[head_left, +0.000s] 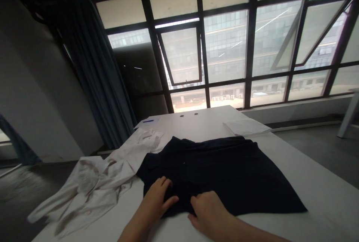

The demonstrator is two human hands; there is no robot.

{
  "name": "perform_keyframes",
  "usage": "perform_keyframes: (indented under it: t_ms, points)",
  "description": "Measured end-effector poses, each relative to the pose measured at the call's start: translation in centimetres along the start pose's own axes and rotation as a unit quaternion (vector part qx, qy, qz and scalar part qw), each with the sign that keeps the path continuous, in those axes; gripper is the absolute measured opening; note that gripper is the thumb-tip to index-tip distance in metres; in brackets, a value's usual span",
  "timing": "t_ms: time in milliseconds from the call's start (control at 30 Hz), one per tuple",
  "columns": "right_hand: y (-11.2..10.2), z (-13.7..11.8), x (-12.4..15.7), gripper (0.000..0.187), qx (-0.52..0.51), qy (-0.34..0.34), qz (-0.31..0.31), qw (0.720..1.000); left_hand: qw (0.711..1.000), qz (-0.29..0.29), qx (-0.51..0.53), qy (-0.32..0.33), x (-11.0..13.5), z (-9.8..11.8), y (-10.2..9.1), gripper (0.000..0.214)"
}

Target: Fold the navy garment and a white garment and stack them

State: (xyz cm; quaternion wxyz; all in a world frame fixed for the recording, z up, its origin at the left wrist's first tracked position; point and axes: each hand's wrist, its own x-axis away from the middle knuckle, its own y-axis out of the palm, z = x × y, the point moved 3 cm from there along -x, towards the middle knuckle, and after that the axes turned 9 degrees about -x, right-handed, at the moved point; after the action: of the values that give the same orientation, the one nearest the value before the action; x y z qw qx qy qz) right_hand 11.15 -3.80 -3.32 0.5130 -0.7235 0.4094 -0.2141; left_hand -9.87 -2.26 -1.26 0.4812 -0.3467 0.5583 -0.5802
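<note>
A dark navy garment (224, 171) lies spread flat on the white table (308, 182). My left hand (158, 195) rests on its near left edge, fingers stretched out and lying on the cloth. My right hand (209, 206) sits beside it on the near hem, fingers curled onto the fabric; whether they pinch the cloth is hidden. A crumpled white shirt (95, 182) lies to the left of the dark garment, hanging partly over the table's left edge.
A folded white cloth (246, 126) lies at the far right of the table. A sheet of paper with a blue pen (148, 121) sits at the far left, near two small dark discs (188, 115). Large windows and a dark curtain (98, 77) stand behind.
</note>
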Motion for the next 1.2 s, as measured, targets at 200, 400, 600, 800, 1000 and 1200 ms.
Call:
perform_keyframes:
  t_ms: [200,400,600,800,1000,1200]
  points:
    - [1.0,0.0,0.0,0.030,0.045,-0.018,-0.001,0.999,0.987,-0.062,0.006,0.147,0.3,3.8,0.6,0.045]
    - [0.7,0.2,0.1,0.017,0.063,-0.065,-0.063,0.994,0.983,-0.043,0.000,0.180,0.3,5.5,1.6,0.010]
    - [-2.3,-0.4,0.7,0.032,-0.046,-0.102,-0.077,0.991,0.980,-0.063,0.041,0.183,0.6,4.8,1.7,0.031]
    - [-1.8,1.7,1.4,0.091,-0.125,-0.144,-0.084,0.978,0.982,-0.113,0.010,0.151,0.5,2.6,3.9,0.090]
    - [-0.1,3.3,1.9,0.092,-0.160,-0.179,-0.132,0.962,0.981,-0.097,-0.021,0.168,0.8,2.2,3.8,0.088]
    - [-0.4,6.3,3.8,0.095,-0.111,-0.153,-0.067,0.980,0.981,-0.028,-0.092,0.170,2.3,-1.7,2.8,0.084]
